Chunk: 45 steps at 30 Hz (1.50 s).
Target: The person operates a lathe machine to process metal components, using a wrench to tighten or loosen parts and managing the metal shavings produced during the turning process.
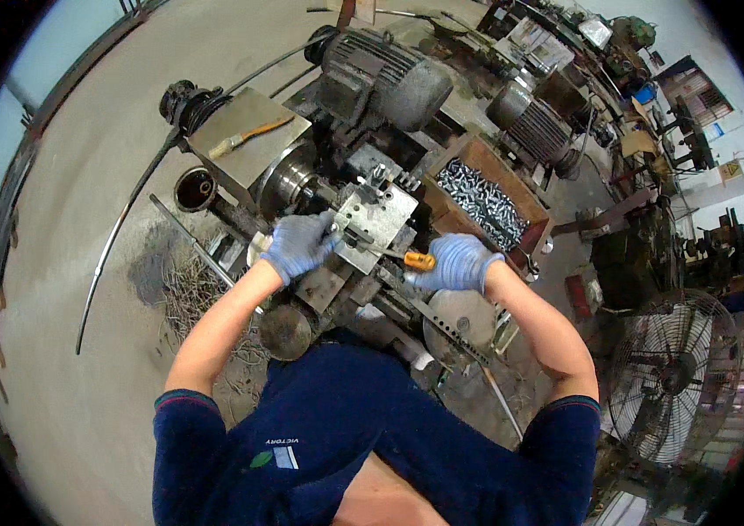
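at the centre of the frame a small metalworking machine (337, 219) stands on a grey concrete floor (83, 263), and both gloved hands meet over its square steel block (378, 223). the left hand (297, 245), in a blue knit glove, rests with its fingers curled against the left edge of the block; whether anything is pinched inside those fingers cannot be told. the right hand (455, 263), gloved the same, is closed around a tool with an orange handle (418, 260), whose thin shaft points left toward the block, just beside the left hand's fingertips.

above the block, near the upper middle of the frame, sits a ribbed grey electric motor (381, 79). to its left a flat metal plate (245, 131) carries a brush with a wooden handle (245, 138). right of the block an open wooden box (486, 197) holds a heap of small shiny metal parts. curled metal shavings (184, 294) lie on the floor at the left, beside a dark stain. a long thin rod (118, 228) curves across the floor in the left half of the frame. at the lower right stands a round caged fan (674, 377), and behind it, toward the upper right, cluttered benches and more machines (565, 44) fill the workshop against a pale wall (731, 79).
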Motion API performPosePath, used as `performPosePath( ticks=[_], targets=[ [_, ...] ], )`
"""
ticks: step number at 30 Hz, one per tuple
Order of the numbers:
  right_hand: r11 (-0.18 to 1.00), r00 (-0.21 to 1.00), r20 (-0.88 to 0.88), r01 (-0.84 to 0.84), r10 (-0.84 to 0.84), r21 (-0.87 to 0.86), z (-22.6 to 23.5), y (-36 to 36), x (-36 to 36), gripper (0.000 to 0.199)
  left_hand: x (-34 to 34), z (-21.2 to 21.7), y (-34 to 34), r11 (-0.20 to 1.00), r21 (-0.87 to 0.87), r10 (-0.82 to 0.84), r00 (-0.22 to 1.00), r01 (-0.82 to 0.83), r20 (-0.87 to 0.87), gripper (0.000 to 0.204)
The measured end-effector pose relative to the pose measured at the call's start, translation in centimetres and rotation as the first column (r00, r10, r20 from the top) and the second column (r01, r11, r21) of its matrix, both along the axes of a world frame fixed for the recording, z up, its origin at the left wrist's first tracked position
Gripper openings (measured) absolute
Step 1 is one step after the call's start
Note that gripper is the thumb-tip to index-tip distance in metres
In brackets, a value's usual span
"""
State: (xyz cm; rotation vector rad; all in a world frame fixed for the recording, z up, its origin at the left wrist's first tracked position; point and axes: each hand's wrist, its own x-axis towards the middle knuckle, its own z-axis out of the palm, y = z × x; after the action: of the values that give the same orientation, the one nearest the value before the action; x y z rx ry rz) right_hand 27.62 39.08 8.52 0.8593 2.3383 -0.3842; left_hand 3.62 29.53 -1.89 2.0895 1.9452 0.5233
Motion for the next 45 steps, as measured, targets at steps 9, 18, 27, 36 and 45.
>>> performPosePath(
  ticks=[9, 18, 27, 36, 45],
  targets=[
    [0.997, 0.996, -0.088, 0.03, -0.024, 0.065, -3.7, -2.9, -2.4, 0.062, 0.0, -0.7, 0.6, 0.997, 0.074, -0.033, 0.999, 0.034, -0.016, 0.032],
    [0.888, 0.925, -0.114, 0.381, -0.364, 0.258, -2.5, 3.9, 3.7, 0.064, 0.0, -0.9, 0.6, 0.994, 0.109, -0.035, 0.998, 0.029, 0.047, 0.031],
    [0.988, 0.979, -0.133, 0.155, -0.157, -0.026, -2.3, -0.8, 3.6, 0.066, -0.2, -0.9, 0.3, 0.997, 0.074, -0.023, 0.999, 0.021, 0.023, 0.031],
    [0.984, 0.987, -0.054, 0.157, -0.153, 0.08, -2.4, -2.5, 3.1, 0.065, 0.0, 0.0, 0.3, 1.0, 0.008, -0.022, 1.0, 0.022, -0.018, 0.037],
    [0.947, 0.945, -0.185, 0.296, -0.27, 0.129, -2.3, 1.2, 1.4, 0.062, 0.7, 0.9, 0.7, 1.0, 0.001, -0.001, 1.0, 0.001, -0.011, 0.029]
  ],
)
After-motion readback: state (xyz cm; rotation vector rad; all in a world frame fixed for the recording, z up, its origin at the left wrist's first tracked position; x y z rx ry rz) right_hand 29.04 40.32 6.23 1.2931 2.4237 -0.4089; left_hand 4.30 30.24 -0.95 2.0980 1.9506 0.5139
